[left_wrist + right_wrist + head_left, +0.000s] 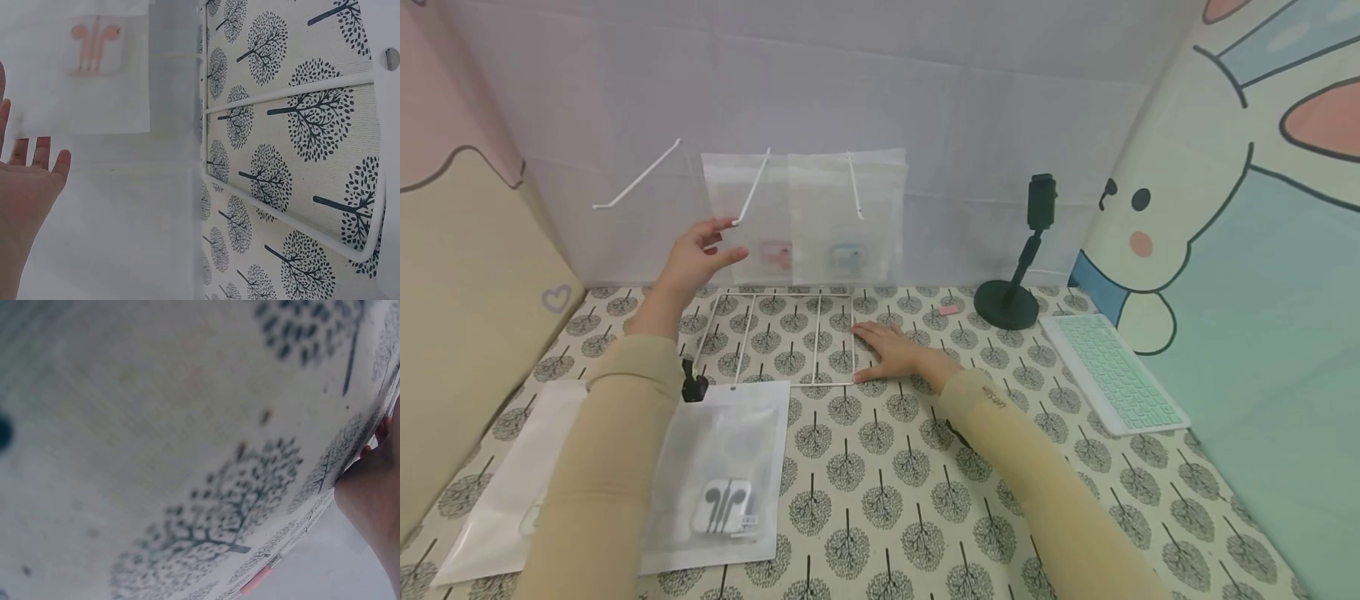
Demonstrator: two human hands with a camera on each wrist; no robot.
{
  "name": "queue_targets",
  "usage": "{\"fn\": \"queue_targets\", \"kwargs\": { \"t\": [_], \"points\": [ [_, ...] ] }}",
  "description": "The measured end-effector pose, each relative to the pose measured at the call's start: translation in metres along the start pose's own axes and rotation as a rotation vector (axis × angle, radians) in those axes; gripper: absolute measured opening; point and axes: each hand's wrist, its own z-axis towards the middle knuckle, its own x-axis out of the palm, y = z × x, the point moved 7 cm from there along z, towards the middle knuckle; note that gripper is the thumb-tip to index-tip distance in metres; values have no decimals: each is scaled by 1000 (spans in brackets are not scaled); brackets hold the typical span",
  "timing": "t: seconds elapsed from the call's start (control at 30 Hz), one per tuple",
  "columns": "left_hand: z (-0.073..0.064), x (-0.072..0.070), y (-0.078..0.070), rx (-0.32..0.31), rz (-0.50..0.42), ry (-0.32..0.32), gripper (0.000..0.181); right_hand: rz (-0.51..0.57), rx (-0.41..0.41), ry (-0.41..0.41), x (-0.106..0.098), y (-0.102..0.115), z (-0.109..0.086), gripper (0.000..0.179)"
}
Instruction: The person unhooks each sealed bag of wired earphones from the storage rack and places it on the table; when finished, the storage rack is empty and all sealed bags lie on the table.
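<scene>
Left hand (694,252) up at the middle hook's (752,185) tip, fingers loosely parted, gripping nothing. Right hand (891,352) at wire rack's (817,337) right edge, fingers outstretched, no grip. Frosted pouches (850,196) hang far; earphone pouch (730,450) lies near left on desk (865,492).

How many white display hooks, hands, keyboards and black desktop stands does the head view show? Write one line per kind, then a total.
White display hooks: 3
Hands: 2
Keyboard: 1
Black desktop stand: 1
Total: 7
</scene>
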Motion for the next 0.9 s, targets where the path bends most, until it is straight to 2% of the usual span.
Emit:
{"fn": "queue_targets", "kwargs": {
  "t": [0.2, 0.43, 0.7, 0.9],
  "points": [
    [-1, 2, 7, -28, 12, 6, 61, 13, -7, -7, 0, 0, 1, 99],
    [-5, 0, 12, -43, 9, -44, 55, 21, -30, -23, 1, -3, 2, 100],
    [-11, -6, 5, -18, 41, -85, 53, 12, -27, -22, -2, -6, -3, 100],
    [-15, -11, 1, 1, 56, -81, 54, 11, -24, -20, -4, -7, -4, 99]
  ]
}}
